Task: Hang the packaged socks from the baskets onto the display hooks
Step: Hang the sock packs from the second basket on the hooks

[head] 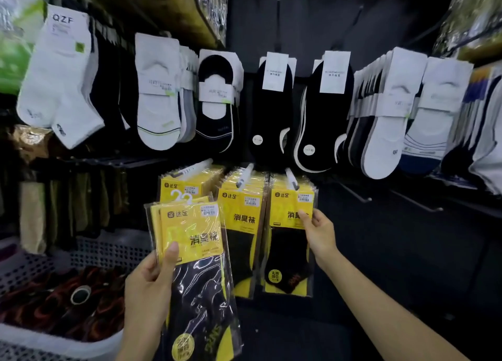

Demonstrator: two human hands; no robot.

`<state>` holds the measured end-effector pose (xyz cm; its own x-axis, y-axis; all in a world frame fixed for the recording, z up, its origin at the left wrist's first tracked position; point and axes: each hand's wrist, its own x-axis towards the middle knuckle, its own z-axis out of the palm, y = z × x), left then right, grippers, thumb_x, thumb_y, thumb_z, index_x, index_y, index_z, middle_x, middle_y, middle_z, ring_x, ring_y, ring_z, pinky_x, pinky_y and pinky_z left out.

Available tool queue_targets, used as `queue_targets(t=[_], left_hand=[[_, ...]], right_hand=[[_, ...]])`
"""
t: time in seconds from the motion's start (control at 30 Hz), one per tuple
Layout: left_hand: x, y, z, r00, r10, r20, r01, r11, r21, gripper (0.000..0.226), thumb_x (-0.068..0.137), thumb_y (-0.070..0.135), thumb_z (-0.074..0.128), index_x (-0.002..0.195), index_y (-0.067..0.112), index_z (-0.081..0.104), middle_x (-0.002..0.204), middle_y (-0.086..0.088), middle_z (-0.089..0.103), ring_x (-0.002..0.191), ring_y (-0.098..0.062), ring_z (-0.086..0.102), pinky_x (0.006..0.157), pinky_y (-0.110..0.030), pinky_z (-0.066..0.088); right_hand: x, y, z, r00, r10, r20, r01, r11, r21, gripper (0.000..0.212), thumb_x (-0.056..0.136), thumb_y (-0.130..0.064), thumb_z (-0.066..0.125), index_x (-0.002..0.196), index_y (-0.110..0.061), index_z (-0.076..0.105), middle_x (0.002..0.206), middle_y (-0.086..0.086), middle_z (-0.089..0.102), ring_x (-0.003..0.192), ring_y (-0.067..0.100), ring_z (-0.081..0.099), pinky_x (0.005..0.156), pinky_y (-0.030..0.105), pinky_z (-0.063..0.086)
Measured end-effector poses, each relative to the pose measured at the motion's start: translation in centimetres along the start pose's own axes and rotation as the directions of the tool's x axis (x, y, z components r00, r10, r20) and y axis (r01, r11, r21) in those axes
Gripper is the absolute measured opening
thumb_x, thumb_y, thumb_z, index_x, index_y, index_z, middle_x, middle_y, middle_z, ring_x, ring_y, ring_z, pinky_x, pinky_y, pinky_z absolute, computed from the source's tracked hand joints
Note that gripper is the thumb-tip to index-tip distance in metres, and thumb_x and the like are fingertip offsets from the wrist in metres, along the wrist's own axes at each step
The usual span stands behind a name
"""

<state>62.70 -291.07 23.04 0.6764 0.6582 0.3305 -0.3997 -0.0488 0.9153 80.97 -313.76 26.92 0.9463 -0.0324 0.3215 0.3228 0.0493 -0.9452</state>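
Left hand: your left hand [149, 287] is wrapped round a small stack of sock packs [195, 252], thumb on the front, held up just in front of the leftmost bunch [184, 184]
Right hand: your right hand [319, 233] is pinching the edge of the front pack [288, 241] hanging on the rightmost hook [292, 178]
Middle hook: same yellow packs [241, 224] hanging between the other two bunches
Basket: white perforated basket [95, 249] low on your left, dark socks inside

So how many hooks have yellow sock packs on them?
3, side by side in the lower row: the left hook, above the packs the left hand grips; the middle hook; the right hook, whose front pack the right hand pinches. More may be hidden.
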Motion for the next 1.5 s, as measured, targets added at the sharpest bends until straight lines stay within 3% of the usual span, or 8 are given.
queue_targets(t=[0.27, 0.43, 0.7, 0.93, 1.03, 1.2, 1.33, 1.5], left_hand=[[-0.4, 0.5, 1.0, 0.999, -0.03, 0.011, 0.03, 0.999, -0.024, 0.024, 0.075, 0.052, 0.057, 0.084, 0.033, 0.067, 0.077, 0.03, 0.069, 0.074, 0.018, 0.062, 0.073, -0.017, 0.041], [-1.1, -0.2, 2.2, 0.995, -0.076, 0.069, 0.08, 0.996, -0.05, 0.044, 0.073, 0.056, 0.06, 0.101, 0.023, 0.07, 0.093, 0.011, 0.071, 0.097, -0.007, 0.064, 0.09, -0.029, 0.047], [-3.7, 0.5, 5.0, 0.98, -0.101, 0.173, 0.107, 0.994, -0.029, 0.034, 0.066, 0.053, 0.064, 0.091, 0.031, 0.07, 0.086, 0.018, 0.074, 0.081, 0.005, 0.067, 0.063, -0.011, 0.049], [-4.4, 0.6, 5.3, 0.977, -0.119, 0.175, 0.118, 0.993, 0.017, 0.029, 0.068, 0.061, 0.059, 0.079, 0.036, 0.069, 0.073, 0.013, 0.071, 0.066, -0.004, 0.067, 0.059, -0.013, 0.049], [-4.0, 0.5, 4.8, 0.987, -0.086, 0.138, 0.08, 0.996, 0.051, 0.038, 0.077, 0.062, 0.046, 0.059, 0.03, 0.056, 0.056, 0.007, 0.039, 0.056, -0.01, 0.04, 0.053, -0.016, 0.03], [-2.7, 0.8, 3.5, 0.998, -0.037, 0.052, 0.033, 0.997, 0.072, 0.025, 0.085, 0.053, 0.045, 0.074, 0.033, 0.057, 0.067, 0.015, 0.056, 0.062, 0.012, 0.054, 0.063, -0.01, 0.038], [-1.7, 0.7, 2.2, 1.0, 0.014, 0.016, -0.015, 0.999, 0.05, 0.044, 0.09, 0.049, 0.046, 0.101, 0.013, 0.068, 0.083, -0.008, 0.065, 0.089, -0.011, 0.061, 0.08, -0.022, 0.04], [-1.2, 0.5, 2.0, 1.0, 0.0, -0.009, 0.0, 0.999, 0.033, 0.042, 0.094, 0.041, 0.046, 0.122, 0.014, 0.06, 0.097, 0.022, 0.057, 0.1, -0.001, 0.052, 0.082, -0.013, 0.034]], right_hand=[[0.7, 1.2, 0.0, 0.998, -0.037, -0.053, 0.034, 0.998, -0.049, 0.005, 0.091, -0.023, 0.062, 0.097, -0.022, 0.062, 0.1, -0.001, 0.071, 0.089, 0.003, 0.065, 0.073, 0.016, 0.049], [-2.2, 0.4, -0.7, 0.965, -0.114, -0.236, 0.081, 0.986, -0.144, 0.025, 0.086, -0.021, 0.07, 0.106, -0.02, 0.054, 0.101, -0.007, 0.059, 0.092, 0.007, 0.058, 0.068, 0.013, 0.044], [-11.7, -2.1, 1.1, 0.959, 0.037, 0.282, -0.046, 0.999, 0.025, 0.02, 0.089, -0.032, 0.061, 0.102, -0.018, 0.066, 0.088, -0.009, 0.074, 0.079, 0.001, 0.069, 0.064, 0.013, 0.051], [-12.9, -2.8, 0.2, 0.966, 0.075, 0.249, -0.114, 0.983, 0.145, 0.018, 0.087, -0.02, 0.065, 0.104, -0.013, 0.066, 0.096, 0.003, 0.076, 0.085, 0.013, 0.072, 0.064, 0.019, 0.055], [-11.8, -2.7, -1.1, 0.977, 0.11, 0.183, -0.145, 0.971, 0.19, 0.017, 0.091, -0.018, 0.06, 0.107, -0.013, 0.064, 0.098, 0.005, 0.075, 0.09, 0.019, 0.072, 0.077, 0.031, 0.059], [-8.3, -3.4, -3.3, 0.997, 0.075, 0.024, -0.078, 0.985, 0.152, 0.013, 0.097, -0.014, 0.051, 0.1, -0.013, 0.064, 0.097, 0.006, 0.074, 0.088, 0.017, 0.07, 0.08, 0.032, 0.055], [-5.3, -4.3, -3.3, 1.0, -0.006, 0.024, 0.005, 1.0, 0.022, 0.012, 0.097, -0.014, 0.052, 0.097, -0.019, 0.063, 0.093, -0.005, 0.072, 0.083, 0.003, 0.069, 0.067, 0.016, 0.052], [-3.0, -3.3, -1.8, 0.998, 0.001, 0.062, 0.0, 1.0, -0.007, 0.012, 0.097, -0.011, 0.052, 0.095, -0.017, 0.062, 0.092, -0.002, 0.071, 0.081, 0.005, 0.067, 0.062, 0.012, 0.052]])
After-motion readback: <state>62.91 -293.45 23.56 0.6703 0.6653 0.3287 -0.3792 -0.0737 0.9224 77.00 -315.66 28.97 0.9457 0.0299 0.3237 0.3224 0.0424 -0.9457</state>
